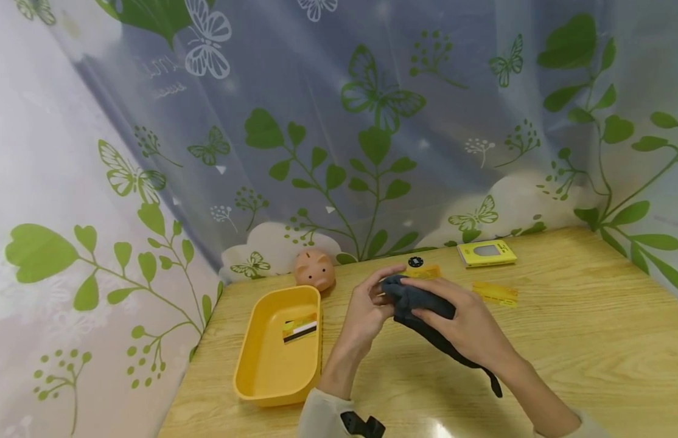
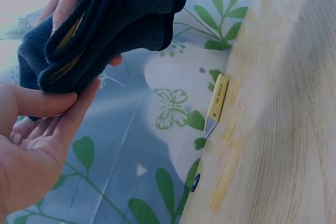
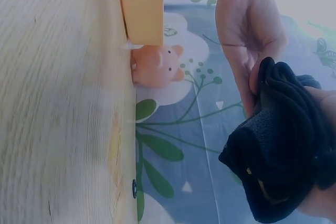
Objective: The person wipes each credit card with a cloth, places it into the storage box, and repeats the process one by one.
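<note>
Both hands hold a folded dark navy cloth with black edging above the table, in front of me. My left hand pinches its left end between thumb and fingers; in the left wrist view the thumb presses along the lower fold. From the right, my right hand grips the cloth over its top and side. A loose black strip dangles below the right hand. Between the folds a thin yellow edge shows, the rest of it hidden by the cloth.
To the left stands a yellow tray with a yellow card in it. Behind it sits a pink piggy bank. Toward the back are a black round chip, a yellow card, another yellow card and a yellow box.
</note>
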Demonstrator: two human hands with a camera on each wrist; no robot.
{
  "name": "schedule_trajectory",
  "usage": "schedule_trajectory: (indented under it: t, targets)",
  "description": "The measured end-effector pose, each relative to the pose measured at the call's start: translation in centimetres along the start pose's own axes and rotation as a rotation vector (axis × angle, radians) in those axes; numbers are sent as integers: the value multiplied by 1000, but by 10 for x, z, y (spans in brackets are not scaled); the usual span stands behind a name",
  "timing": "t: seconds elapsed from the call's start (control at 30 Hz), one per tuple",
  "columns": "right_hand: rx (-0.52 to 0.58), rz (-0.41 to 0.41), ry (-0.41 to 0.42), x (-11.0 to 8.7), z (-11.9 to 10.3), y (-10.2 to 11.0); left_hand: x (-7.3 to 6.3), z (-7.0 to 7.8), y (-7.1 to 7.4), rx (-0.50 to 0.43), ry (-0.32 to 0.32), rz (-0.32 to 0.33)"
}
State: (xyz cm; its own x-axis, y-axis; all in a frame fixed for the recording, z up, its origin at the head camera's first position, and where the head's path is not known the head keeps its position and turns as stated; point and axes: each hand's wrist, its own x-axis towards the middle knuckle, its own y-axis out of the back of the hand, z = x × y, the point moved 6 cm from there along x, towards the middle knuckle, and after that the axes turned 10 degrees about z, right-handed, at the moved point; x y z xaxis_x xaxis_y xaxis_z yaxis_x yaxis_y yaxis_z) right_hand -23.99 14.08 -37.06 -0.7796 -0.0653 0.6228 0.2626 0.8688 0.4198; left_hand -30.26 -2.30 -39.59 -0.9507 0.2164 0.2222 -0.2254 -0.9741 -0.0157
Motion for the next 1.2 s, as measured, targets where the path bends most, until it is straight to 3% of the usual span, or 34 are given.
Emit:
schedule_trajectory:
  t: [0.53,0.8,1.03,1.2]
  targets:
    - [-30,84,-39,7,19,26,-1,3,3,2,44,45]
    - [-75,145,-65,10,29,43,0,2,5,-75,59,56]
    - [-95,191,-155,11,35,64,1,-2,10,-29,86,98]
    - [-55,210,-128,13,28,64,2,-2,11,-20,88,101]
